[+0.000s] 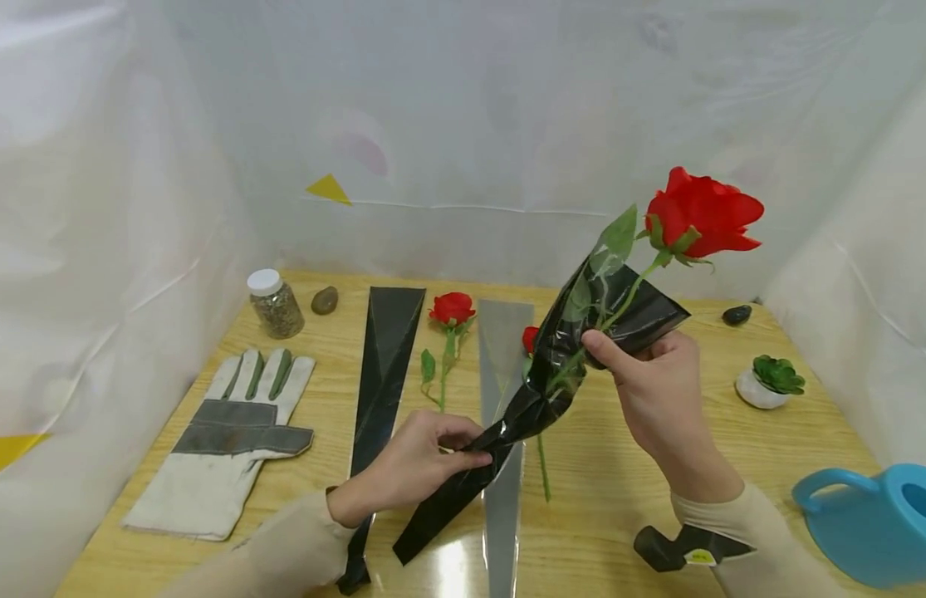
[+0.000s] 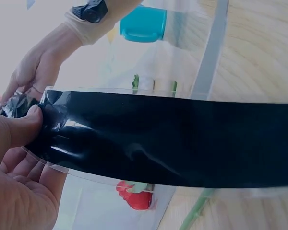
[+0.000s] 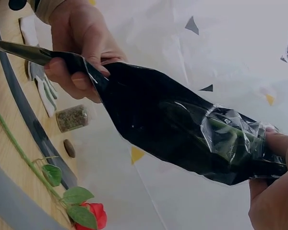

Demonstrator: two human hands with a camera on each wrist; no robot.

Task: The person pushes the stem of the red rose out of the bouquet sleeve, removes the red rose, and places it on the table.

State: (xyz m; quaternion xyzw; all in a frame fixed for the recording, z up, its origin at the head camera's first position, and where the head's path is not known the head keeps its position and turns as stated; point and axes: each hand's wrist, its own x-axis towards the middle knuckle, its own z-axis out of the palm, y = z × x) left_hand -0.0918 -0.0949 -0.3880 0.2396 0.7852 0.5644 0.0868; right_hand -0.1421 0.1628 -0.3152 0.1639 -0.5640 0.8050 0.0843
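Nearest to the person, the left hand (image 1: 418,461) pinches the narrow lower part of a black sleeve (image 1: 537,399), thumb on top and fingers curled under it. The sleeve is lifted above the wooden table (image 1: 597,498) and slants up to the right. Higher, the right hand (image 1: 657,390) grips the wide mouth of the sleeve with its fingers closed on the plastic. A red rose (image 1: 702,214) stands out of this mouth, and its green stem goes down inside.

To do this step well, I think the left hand should keep the narrow end firm while the right hand keeps the mouth loose around the stem – so that the leaves slide in without folding. The thin film may crumple or tear if it is squeezed too hard.

Under the hands lies a grey sleeve (image 1: 503,465), flat, and left of it a second black one (image 1: 380,374). Between them a second rose (image 1: 451,309) lies on the wood; a third rose is mostly hidden behind the held sleeve. These lie just below the work and could catch the hanging tip.

Farther left is a work glove (image 1: 231,440), then a jar (image 1: 274,304) and a brown pebble (image 1: 325,300). On the right are a blue watering can (image 1: 877,523), a small succulent (image 1: 769,382) and a dark pebble (image 1: 737,315) – all well apart from the hands.
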